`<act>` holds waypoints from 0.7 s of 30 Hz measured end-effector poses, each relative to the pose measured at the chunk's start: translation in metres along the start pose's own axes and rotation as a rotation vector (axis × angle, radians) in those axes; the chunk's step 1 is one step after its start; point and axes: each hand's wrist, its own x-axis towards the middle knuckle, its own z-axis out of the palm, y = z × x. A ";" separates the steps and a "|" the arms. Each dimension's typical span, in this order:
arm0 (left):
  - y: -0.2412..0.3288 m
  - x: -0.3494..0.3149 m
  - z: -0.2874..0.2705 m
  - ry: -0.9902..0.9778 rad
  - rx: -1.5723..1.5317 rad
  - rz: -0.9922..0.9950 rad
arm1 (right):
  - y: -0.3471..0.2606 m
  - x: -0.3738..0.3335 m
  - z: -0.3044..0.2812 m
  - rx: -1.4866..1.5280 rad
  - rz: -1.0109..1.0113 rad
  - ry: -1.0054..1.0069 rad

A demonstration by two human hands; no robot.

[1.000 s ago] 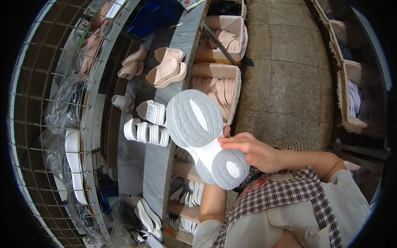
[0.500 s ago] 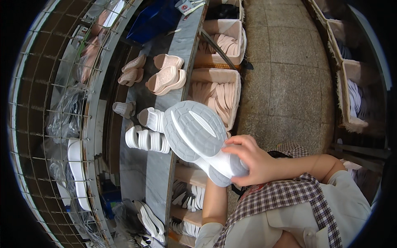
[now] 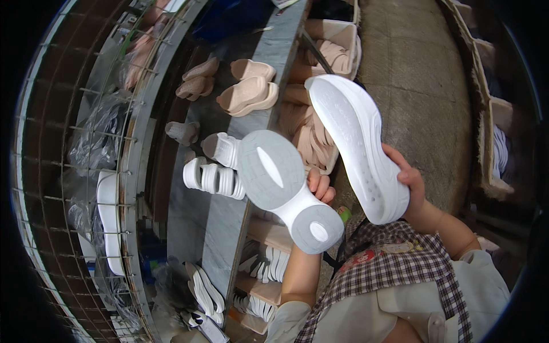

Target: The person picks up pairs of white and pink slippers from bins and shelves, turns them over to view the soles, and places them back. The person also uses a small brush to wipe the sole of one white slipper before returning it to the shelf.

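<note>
Left hand (image 3: 321,186) grips a grey-treaded sole (image 3: 289,198), right hand (image 3: 413,180) a white sole (image 3: 359,150), imo light, bendy foam, best held mid-waist.

A grey marbled tabletop (image 3: 220,228) runs beside a brownish tiled floor (image 3: 420,114), metal-framed wire mesh (image 3: 130,214) to the left

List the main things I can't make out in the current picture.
- Head view, left hand: mostly hidden behind the grey-and-white sole it holds.
- Head view, that sole's inner side: turned away from the camera.
- Head view, underside of the white sole in the right hand: faces away.
- Head view, blue bin: cut off by the top edge.
</note>
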 end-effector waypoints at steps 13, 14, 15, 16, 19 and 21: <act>0.039 -0.014 0.016 0.508 0.785 0.034 | 0.051 0.072 0.040 -0.845 0.334 -0.275; 0.049 -0.017 0.019 0.499 0.766 0.060 | 0.056 0.083 0.049 -0.787 0.312 -0.320; 0.063 -0.021 0.021 0.462 0.749 0.090 | 0.062 0.097 0.058 -0.742 0.299 -0.351; 0.080 -0.027 0.023 0.424 0.734 0.117 | 0.067 0.114 0.068 -0.694 0.285 -0.381; 0.130 -0.056 0.026 0.424 1.000 0.341 | 0.076 0.183 0.103 -0.346 0.563 -0.283; 0.169 -0.075 0.024 0.449 1.151 0.619 | 0.081 0.231 0.128 -0.379 0.527 -0.396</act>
